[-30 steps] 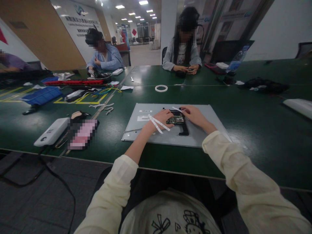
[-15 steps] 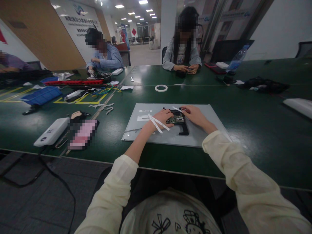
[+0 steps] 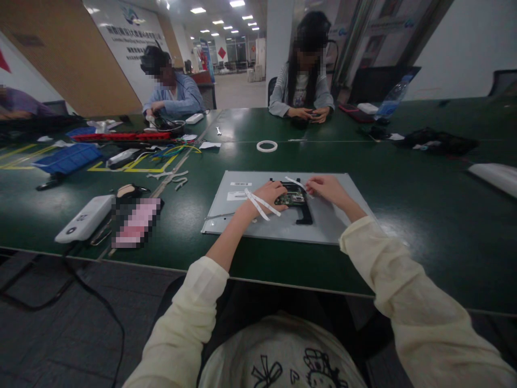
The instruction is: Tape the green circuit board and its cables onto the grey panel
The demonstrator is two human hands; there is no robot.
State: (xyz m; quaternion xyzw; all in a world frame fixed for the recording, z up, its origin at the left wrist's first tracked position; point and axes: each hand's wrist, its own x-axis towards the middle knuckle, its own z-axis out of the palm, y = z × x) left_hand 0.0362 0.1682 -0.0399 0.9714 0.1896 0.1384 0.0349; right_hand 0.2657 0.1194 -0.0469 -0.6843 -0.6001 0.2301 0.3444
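A grey flat panel (image 3: pixel 258 229) lies on the green table before me. On it sits a black bracket (image 3: pixel 306 215) with a green circuit board (image 3: pixel 295 198) inside. My left hand (image 3: pixel 266 195) grips the board's left side, thumb below and fingers above. Two white tape strips (image 3: pixel 262 203) cling to the back of that hand and its wrist. Between thumb and fingers, my right hand (image 3: pixel 324 188) pinches the end of another white tape strip (image 3: pixel 294 182), which stretches left over the bracket's upper right corner.
A roll of white tape (image 3: pixel 267 146) lies beyond the panel. To the left are a phone (image 3: pixel 137 222), a white power bank (image 3: pixel 85 218), tape scraps (image 3: pixel 181 182) and a blue tray (image 3: pixel 68 157). Two people sit across the table, another at far left.
My right hand has shifted slightly right, off the bracket's edge, with its fingers still pinched on the tape strip. My left hand stays in place.
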